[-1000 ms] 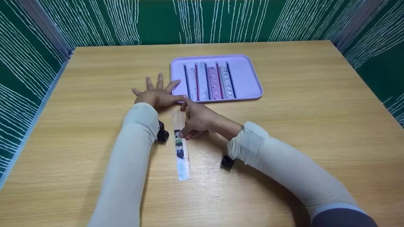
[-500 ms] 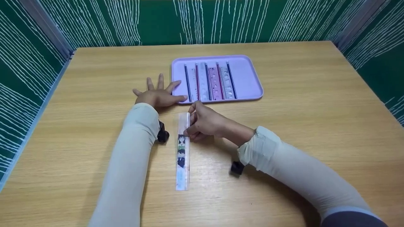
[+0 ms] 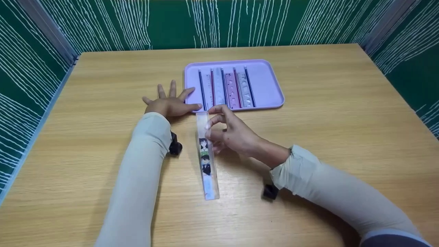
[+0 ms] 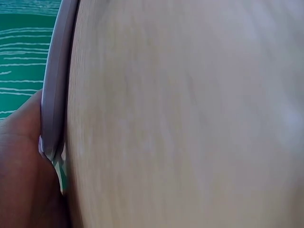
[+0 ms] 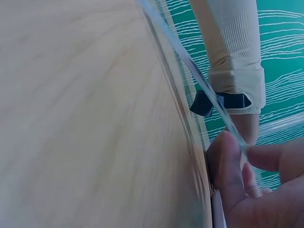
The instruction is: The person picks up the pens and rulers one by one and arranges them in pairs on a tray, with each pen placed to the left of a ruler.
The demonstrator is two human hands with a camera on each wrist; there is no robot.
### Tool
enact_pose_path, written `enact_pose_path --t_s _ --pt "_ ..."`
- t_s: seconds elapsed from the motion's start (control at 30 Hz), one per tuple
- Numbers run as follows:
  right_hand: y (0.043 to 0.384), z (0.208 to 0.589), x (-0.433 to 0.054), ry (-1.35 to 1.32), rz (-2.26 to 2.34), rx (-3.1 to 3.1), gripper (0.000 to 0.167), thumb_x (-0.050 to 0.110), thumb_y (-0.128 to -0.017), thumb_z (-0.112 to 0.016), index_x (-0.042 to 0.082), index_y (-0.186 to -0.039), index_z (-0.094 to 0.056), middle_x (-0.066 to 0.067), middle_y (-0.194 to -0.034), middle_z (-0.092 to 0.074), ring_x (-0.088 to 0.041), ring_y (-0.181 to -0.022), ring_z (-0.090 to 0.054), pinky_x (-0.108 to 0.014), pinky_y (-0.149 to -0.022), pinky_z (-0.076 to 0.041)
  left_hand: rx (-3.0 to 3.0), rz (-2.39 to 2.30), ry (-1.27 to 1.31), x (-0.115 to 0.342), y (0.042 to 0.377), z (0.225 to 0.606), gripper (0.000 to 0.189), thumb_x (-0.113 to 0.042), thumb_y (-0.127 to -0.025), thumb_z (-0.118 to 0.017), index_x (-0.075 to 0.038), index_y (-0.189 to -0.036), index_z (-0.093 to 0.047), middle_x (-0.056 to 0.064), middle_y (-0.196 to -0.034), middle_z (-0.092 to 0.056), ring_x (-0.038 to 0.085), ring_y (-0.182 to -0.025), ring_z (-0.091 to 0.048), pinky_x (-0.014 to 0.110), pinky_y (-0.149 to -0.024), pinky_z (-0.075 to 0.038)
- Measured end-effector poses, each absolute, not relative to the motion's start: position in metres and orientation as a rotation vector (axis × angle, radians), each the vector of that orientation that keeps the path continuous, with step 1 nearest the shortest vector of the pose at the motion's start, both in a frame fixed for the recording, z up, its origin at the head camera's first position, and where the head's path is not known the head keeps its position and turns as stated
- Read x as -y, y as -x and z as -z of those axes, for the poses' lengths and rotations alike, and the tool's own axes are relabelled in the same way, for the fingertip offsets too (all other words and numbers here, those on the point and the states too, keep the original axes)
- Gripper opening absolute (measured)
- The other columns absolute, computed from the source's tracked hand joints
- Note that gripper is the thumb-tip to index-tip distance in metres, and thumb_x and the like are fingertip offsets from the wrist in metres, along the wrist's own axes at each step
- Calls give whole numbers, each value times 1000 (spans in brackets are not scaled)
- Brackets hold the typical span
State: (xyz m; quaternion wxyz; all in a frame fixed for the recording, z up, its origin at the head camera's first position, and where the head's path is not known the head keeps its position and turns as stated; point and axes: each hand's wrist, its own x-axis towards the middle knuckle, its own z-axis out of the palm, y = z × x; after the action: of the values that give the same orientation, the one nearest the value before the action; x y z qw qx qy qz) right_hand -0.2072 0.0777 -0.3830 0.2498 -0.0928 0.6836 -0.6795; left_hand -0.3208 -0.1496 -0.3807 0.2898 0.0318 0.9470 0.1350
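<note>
My right hand pinches a clear ruler printed with cartoon figures near its far end, between thumb and fingers. In the right wrist view the ruler shows edge-on, slanting up off the table from the fingertips. Its far end lies right at the near rim of a lilac tray. At the tray's near left corner, my left hand rests with fingers spread, thumb and forefinger over the rim. In the tray, dark and red pencils alternate with clear and pink rulers, all roughly parallel.
The wooden table reaches back to a green wall with white streaks. A black wrist camera sits by the left cuff, another black camera below the right cuff.
My right hand has taken the ruler between thumb and fingers, lifted it off the table and drawn it slightly right, up to the tray's near rim. My left hand has stayed still.
</note>
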Motion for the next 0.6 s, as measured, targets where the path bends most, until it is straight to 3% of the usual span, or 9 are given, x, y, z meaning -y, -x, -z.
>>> enact_pose_path --t_s 0.1,0.23,0.37,0.6 --pt "208 382 -82 283 1869 -1898 51 -4 -94 -66 12 -138 -45 -12 -118 -56 -22 -71 -67 -39 -62 -63 -2526 -364 -88 150 320 381 93 -95 -80 -33 -59 -155 8 1 -165 37 46 -147 37 87 -100 21" --pt "209 382 -87 268 1876 -1911 37 2 -98 -62 9 -132 -50 -10 -106 -60 -19 -69 -64 -35 -58 -61 -2525 -374 -85 150 321 382 94 -95 -79 -34 -60 -155 8 1 -165 36 46 -147 38 88 -98 22" --pt "209 384 -90 242 1882 -1846 32 9 -103 -58 14 -132 -47 -6 -94 -60 -19 -62 -61 -33 -51 -58 -2523 -373 -81 150 320 383 94 -96 -79 -34 -60 -155 8 1 -165 36 47 -147 38 88 -98 22" --pt "208 383 -94 99 1888 -1778 30 18 -107 -49 25 -136 -42 -6 -90 -64 -17 -53 -59 -31 -46 -54 -2528 -371 -91 150 321 382 93 -96 -78 -34 -61 -154 8 0 -165 36 47 -147 37 88 -99 21"
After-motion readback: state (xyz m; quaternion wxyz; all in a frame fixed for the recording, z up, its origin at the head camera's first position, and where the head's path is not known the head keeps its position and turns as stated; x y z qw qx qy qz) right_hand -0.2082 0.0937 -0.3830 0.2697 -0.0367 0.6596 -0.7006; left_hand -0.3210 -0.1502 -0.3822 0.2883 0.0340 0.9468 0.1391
